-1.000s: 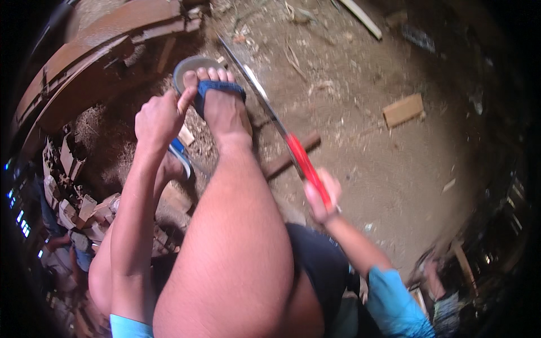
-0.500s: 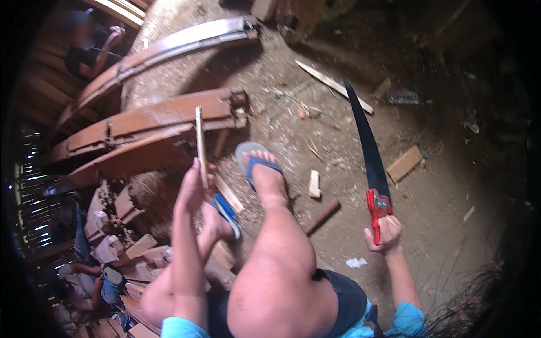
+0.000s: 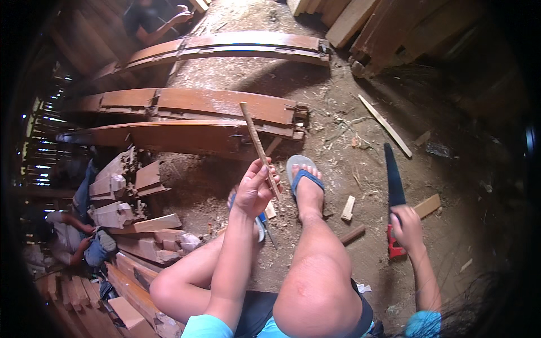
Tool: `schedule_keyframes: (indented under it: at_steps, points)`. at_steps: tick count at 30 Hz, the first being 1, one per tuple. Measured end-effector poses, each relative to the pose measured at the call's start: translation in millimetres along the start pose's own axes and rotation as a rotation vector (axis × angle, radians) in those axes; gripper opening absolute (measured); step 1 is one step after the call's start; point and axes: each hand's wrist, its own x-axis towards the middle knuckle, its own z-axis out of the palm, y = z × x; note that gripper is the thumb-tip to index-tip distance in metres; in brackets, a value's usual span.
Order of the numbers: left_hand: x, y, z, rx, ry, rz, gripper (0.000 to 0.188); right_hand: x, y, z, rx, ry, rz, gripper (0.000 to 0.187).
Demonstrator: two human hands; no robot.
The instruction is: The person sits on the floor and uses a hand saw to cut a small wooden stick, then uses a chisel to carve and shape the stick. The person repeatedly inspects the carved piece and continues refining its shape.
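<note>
1. Since half a second ago both hands have lifted slightly: the thin stick now stands higher against the curved beams, and the saw has swung out to the right, its blade pointing away over the dirt.
2. Nearest are the person's bare knees and legs, rising from the lower edge, with a stack of carved wooden blocks (image 3: 132,197) to the left.
3. Left hand (image 3: 255,188) is closed around the lower end of a thin wooden stick (image 3: 258,145), fingers wrapped tight; the stick rises tilted to the far left, its top over the middle beam.
4. Right hand (image 3: 407,226) is clenched on the red handle of a handsaw (image 3: 393,188), held above the ground at the right, dark blade aimed far.
5. Between the hands, the right foot in a blue flip-flop (image 3: 304,176) rests on sawdust-strewn dirt; a short wood offcut (image 3: 348,208) lies just right of it, and a round peg (image 3: 352,234) nearer.
6. Farther off lie three long curved brown timbers (image 3: 197,104), one behind another.
7. Another person (image 3: 152,22) sits at the far left edge, and one more crouches at the left by the blocks.
</note>
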Motion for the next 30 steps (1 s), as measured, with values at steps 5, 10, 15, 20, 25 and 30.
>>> schedule_keyframes:
  at_steps: [5,10,15,20,25,30]
  points:
    - [-1.5,-16.2,22.4,0.165,0.008,-0.125,0.029,99.7,-101.4,21.2,0.618,-0.073,0.086,0.029]
    - [-8.9,-17.6,54.4,0.291,-0.042,-0.248,0.048,128.6,-142.2,66.5,1.003,-0.219,0.174,0.043]
    - [-6.4,-21.8,44.6,0.384,-0.071,-0.175,0.046,120.0,-155.7,88.1,1.055,-0.355,0.214,0.042]
    - [-2.2,-24.3,44.0,0.466,-0.096,-0.221,0.043,112.4,-141.6,81.6,1.117,-0.385,0.218,0.038]
    - [-6.0,-13.3,41.9,0.407,-0.132,-0.263,0.042,137.1,-119.5,70.2,0.651,-0.37,0.171,0.029]
    - [5.5,-16.5,0.2,0.354,0.072,-0.259,0.021,210.8,25.7,69.1,-0.204,0.037,0.452,0.039]
